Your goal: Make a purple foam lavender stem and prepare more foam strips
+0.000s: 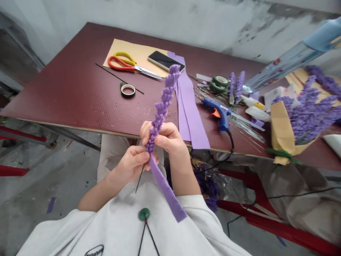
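Note:
Between my hands stands a purple lavender flower [161, 106], a looped felt strip wound around a thin stem. My left hand [134, 160] pinches its base, where the dark green stem [139, 180] pokes out below. My right hand [169, 137] grips the lower blossom from the other side, thumb against the loops. From the base a loose purple felt strip [167, 190] hangs down to the right over my shirt. The flower's tip leans up and away over the table's front edge. Some of my fingertips are hidden behind the flower.
On the brown table [80, 89] lie scissors [125, 65], a phone [165, 61], green tape [128, 90], a dark stem wire [117, 76] and purple felt strips [188, 110]. Rightward are a blue glue gun [220, 112] with a cord, a wrapped lavender bouquet [282, 131] and a clear bottle [287, 58].

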A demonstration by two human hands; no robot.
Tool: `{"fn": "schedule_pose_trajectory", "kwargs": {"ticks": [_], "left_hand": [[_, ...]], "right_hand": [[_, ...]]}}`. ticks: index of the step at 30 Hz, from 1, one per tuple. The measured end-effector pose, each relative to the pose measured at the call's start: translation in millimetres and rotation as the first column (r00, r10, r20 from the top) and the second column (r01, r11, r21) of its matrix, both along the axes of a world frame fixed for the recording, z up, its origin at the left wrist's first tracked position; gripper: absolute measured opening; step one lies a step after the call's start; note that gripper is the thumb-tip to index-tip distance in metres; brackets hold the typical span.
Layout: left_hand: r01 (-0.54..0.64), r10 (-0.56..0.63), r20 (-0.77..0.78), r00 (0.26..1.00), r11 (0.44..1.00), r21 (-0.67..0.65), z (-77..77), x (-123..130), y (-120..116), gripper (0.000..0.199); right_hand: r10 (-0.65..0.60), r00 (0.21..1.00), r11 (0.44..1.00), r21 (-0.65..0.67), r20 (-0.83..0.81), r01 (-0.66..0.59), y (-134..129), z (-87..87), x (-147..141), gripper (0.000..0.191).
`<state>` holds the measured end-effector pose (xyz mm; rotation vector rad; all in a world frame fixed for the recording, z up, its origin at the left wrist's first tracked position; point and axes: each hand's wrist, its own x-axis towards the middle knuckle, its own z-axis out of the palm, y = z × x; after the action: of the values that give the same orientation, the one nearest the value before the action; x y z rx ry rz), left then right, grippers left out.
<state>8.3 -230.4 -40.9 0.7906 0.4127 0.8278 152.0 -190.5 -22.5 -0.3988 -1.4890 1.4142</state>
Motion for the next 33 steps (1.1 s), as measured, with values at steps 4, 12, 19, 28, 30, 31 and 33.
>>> {"fn": "schedule_pose_trajectory", "kwargs": {"ticks": [4,12,19,28,30,31,33], "left_hand": [[-0.021,0.021,-0.019,1.000,0.999,0.036,-1.1,1.4,-0.8,0.040],[-0.213,0.242,-0.145,0.960,0.959,0.189,4.6,-6.0,-0.6,0.031],[-0.228,0.436,-0.313,0.844,0.819,0.526,12.9,-10.9,4.9,0.035],[-0.087,0.084,-0.045,0.995,0.995,-0.054,0.6,-6.0,2.4,0.030],[-0.018,0.017,-0.010,1.000,0.994,-0.111,1.9,-2.4,1.8,0.034],[0.028,-0.026,0.016,1.000,0.989,-0.142,3.0,-0.3,1.6,0.037],[0.131,-0.117,0.082,0.990,0.972,-0.193,5.9,4.3,1.0,0.043]], "right_hand": [[-0.076,0.997,0.997,0.014,-0.008,0.076,-5.1,1.1,-3.5,0.024],[-0.060,0.995,0.998,0.016,0.076,0.058,-9.6,6.1,-0.9,0.037],[-0.193,0.963,0.981,0.057,0.187,0.186,-8.5,10.3,-3.3,0.020],[0.014,0.998,0.991,-0.136,0.066,-0.005,-4.8,5.7,-3.1,0.019],[0.038,0.999,0.998,-0.058,0.037,-0.036,2.9,2.3,-4.8,0.023],[0.056,0.998,0.998,-0.017,0.015,-0.056,7.0,0.0,-6.4,0.027],[0.108,0.994,0.993,0.057,-0.029,-0.106,14.3,-5.4,-10.5,0.035]]}}
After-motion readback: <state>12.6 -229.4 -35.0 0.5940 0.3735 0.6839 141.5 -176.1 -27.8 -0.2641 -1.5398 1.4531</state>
